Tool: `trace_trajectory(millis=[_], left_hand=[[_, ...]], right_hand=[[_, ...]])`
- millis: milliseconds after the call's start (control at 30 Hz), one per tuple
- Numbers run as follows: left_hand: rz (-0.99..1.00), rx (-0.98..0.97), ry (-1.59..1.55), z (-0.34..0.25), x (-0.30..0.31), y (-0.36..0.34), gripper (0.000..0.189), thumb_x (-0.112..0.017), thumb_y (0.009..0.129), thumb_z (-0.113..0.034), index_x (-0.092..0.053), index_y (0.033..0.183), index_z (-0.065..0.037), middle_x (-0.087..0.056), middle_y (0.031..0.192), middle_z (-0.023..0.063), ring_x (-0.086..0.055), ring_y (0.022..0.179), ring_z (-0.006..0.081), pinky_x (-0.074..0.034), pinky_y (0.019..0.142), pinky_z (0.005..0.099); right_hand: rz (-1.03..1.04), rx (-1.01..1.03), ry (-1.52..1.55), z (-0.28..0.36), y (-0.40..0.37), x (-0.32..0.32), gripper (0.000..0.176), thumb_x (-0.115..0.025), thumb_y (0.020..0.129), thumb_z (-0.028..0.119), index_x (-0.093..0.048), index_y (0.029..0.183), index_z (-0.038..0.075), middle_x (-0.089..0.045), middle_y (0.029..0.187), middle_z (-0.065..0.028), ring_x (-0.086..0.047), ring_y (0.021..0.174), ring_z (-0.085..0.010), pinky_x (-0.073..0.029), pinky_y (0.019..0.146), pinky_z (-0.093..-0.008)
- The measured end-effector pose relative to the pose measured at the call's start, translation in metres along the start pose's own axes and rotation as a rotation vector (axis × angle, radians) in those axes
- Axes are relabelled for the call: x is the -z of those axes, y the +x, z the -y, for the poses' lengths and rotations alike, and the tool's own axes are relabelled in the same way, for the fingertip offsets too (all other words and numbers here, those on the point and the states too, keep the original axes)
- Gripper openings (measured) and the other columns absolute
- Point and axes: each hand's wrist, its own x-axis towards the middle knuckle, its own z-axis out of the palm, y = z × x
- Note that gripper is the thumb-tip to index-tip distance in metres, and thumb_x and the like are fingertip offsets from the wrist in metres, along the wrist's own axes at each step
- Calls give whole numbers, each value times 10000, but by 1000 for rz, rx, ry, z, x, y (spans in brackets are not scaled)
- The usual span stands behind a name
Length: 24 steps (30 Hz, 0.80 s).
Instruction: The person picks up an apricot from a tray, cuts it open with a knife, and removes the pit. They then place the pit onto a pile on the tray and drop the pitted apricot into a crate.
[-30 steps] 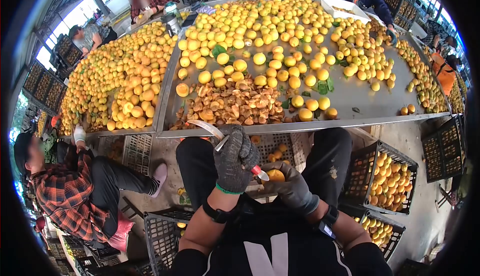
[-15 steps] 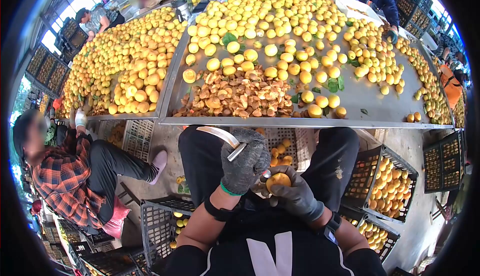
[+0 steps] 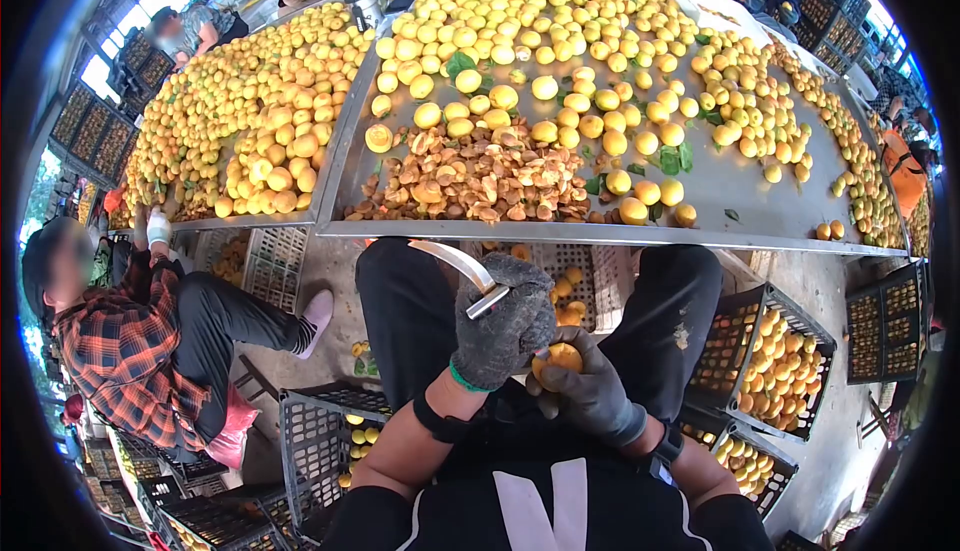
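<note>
My left hand (image 3: 503, 316), in a dark grey knit glove with a green cuff, is closed round a curved metal strip tool (image 3: 455, 261). The strip arcs out of the fist toward the upper left, and a short metal end (image 3: 488, 301) shows beside it. My right hand (image 3: 598, 391), in a smooth grey glove, grips a round orange-yellow fruit (image 3: 557, 359) between thumb and fingers. Both hands meet over my lap, the left fingers right beside the fruit. What those fingertips do at its surface is partly hidden.
A metal-topped table (image 3: 560, 234) ahead bears many yellow fruits and a heap of brownish scraps (image 3: 480, 176). Crates of fruit stand below it and at right (image 3: 775, 361); a black crate (image 3: 320, 441) is at left. A seated person in plaid (image 3: 130, 351) sits left; others work across.
My left hand has shifted slightly right and closer to the fruit, with the tool. The fruit has turned a little in my right hand. The view has tilted slightly.
</note>
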Motion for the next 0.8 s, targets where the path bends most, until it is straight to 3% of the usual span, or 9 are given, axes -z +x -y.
trace_trajectory(millis=[133,167,233,367,467,533,633,800], left_hand=[[-4,-63,100,0,-7,0,75,-547,883,-17,-534,956,-5,-490,612,43,-466,431,107,-365,376,231],[-20,-6,1,1,-4,1,43,-537,900,-39,-536,941,-23,-470,597,30,-434,413,98,-352,370,228],[-103,113,-152,2,-1,4,65,-522,941,-123,-537,891,-85,-404,557,-3,-338,375,84,-310,354,225],[-85,180,-279,6,13,7,125,-511,959,-199,-532,882,-103,-406,565,-13,-336,391,79,-300,353,224],[-27,190,-179,-1,6,14,127,-503,963,-198,-539,890,-100,-417,572,-15,-341,392,78,-303,352,223],[-54,154,-105,-10,-12,19,128,-500,965,-196,-537,893,-97,-415,573,-16,-341,393,76,-302,350,221],[-29,114,-39,-14,-16,17,141,-486,970,-211,-537,927,-87,-417,574,-20,-343,389,72,-304,353,221],[100,159,-218,-20,-20,12,139,-471,977,-201,-538,929,-89,-416,571,-26,-339,387,68,-294,341,208]], right_hand=[[-45,153,-136,-5,-1,-4,303,-563,909,107,-392,1157,72,-583,852,-98,-547,590,-126,-454,506,-224],[-45,157,-136,-5,-1,-4,303,-563,909,107,-392,1157,72,-583,852,-98,-547,590,-126,-454,506,-224],[15,350,-434,-6,1,0,273,-550,926,117,-394,1147,83,-580,850,-93,-562,610,-117,-452,489,-222],[99,352,-441,-12,4,13,267,-547,931,124,-397,1152,101,-581,860,-85,-574,611,-112,-457,486,-224],[174,245,-340,-8,4,12,288,-561,925,118,-394,1159,113,-576,824,-71,-569,586,-108,-455,492,-220],[122,125,-155,-4,4,3,318,-585,910,102,-381,1153,116,-595,892,-103,-591,644,-129,-465,493,-220],[85,121,-206,7,-3,-5,301,-576,927,162,-384,1156,125,-548,751,-59,-531,555,-94,-425,489,-194],[212,314,-109,0,-9,-9,257,-570,928,147,-411,1126,113,-520,886,-76,-487,573,-90,-408,506,-189]])
